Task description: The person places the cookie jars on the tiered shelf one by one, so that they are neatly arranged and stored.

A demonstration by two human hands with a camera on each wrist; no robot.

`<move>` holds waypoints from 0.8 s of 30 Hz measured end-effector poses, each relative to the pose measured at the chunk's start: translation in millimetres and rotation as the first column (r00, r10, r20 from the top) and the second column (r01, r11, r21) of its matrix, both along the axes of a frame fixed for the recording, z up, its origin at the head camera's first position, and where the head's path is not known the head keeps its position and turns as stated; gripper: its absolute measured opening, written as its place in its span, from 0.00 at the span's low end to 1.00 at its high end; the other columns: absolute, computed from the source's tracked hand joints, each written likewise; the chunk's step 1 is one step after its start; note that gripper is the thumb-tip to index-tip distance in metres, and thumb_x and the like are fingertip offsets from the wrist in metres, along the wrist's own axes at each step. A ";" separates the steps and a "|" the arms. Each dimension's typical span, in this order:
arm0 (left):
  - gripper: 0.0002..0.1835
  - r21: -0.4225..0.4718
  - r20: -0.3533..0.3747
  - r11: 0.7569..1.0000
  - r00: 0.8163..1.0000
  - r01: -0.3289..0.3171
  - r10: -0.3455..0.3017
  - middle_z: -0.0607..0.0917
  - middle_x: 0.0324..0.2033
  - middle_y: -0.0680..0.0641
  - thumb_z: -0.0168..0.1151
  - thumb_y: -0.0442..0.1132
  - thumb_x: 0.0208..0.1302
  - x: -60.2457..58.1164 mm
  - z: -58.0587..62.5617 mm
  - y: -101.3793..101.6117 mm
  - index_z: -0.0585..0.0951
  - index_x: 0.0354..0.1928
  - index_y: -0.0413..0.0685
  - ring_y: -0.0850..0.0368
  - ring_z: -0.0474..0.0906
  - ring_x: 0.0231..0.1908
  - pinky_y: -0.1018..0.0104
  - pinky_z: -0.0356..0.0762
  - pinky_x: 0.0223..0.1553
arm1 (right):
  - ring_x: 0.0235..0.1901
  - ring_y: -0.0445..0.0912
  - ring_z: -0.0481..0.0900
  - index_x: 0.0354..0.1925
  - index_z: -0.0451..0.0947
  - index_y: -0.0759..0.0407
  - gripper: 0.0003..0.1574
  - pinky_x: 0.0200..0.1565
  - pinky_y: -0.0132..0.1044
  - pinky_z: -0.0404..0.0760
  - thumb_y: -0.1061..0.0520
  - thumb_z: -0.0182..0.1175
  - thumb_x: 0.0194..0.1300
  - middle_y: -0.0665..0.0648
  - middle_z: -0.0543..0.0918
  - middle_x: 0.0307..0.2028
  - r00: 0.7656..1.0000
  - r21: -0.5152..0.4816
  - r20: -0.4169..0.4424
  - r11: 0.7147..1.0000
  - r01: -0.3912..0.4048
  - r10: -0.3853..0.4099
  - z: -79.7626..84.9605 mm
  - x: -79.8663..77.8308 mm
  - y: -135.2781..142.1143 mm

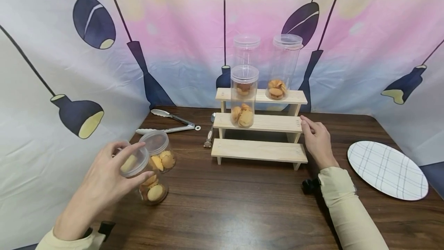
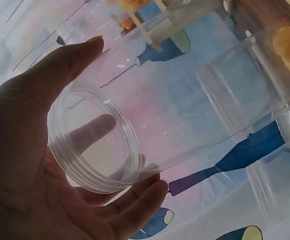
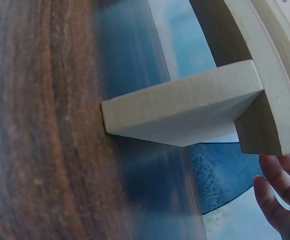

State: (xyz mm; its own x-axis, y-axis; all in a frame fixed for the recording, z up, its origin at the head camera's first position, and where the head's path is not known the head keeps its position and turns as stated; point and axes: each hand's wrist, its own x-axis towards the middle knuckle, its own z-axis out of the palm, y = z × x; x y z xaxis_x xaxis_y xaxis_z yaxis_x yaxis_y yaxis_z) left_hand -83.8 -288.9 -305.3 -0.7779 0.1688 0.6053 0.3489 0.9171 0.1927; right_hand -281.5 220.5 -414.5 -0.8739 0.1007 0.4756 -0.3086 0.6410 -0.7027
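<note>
My left hand curls round the lidded top of a clear plastic jar with cookies at its bottom. The thumb and fingers pass on opposite sides of the clear lid in the left wrist view. Right behind it stands a second clear jar of cookies. At the right end of a three-step wooden rack, my right hand has its fingertips at the end of the middle step. Loosely bent fingers show there in the right wrist view.
One jar stands on the middle step, and two taller-standing jars are on the top step. Tongs and a small spoon lie left of the rack. A checked oval plate lies at right. A printed cloth hangs behind.
</note>
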 end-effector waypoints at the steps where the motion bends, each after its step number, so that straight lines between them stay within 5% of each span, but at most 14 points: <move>1: 0.39 0.005 0.000 1.000 1.000 0.000 0.000 0.75 0.45 0.41 0.84 0.43 0.32 0.3 0.9 0.8 0.83 0.55 0.54 0.43 0.71 0.42 0.52 0.64 0.38 | 0.45 0.60 0.77 0.67 0.74 0.55 0.29 0.47 0.56 0.75 0.43 0.45 0.79 0.69 0.78 0.47 1.000 0.000 0.002 1.000 -0.001 0.001 -0.2 0.0 0.2; 12: 0.38 0.013 0.032 1.000 0.999 0.001 -0.001 0.75 0.47 0.40 0.85 0.45 0.34 0.7 8.5 10.6 0.83 0.55 0.55 0.44 0.71 0.44 0.51 0.66 0.39 | 0.43 0.58 0.77 0.68 0.74 0.54 0.29 0.45 0.50 0.73 0.43 0.45 0.79 0.67 0.78 0.46 1.000 0.005 0.005 1.000 0.000 0.000 -0.2 0.3 0.7; 24: 0.41 -0.020 0.052 0.994 0.993 0.108 -0.107 0.76 0.50 0.39 0.85 0.48 0.36 -12.8 25.3 31.4 0.81 0.59 0.56 0.43 0.74 0.45 0.48 0.72 0.41 | 0.45 0.58 0.76 0.68 0.74 0.53 0.29 0.47 0.52 0.73 0.42 0.45 0.79 0.67 0.78 0.47 1.000 -0.010 0.022 1.000 0.003 -0.003 0.6 1.2 -1.0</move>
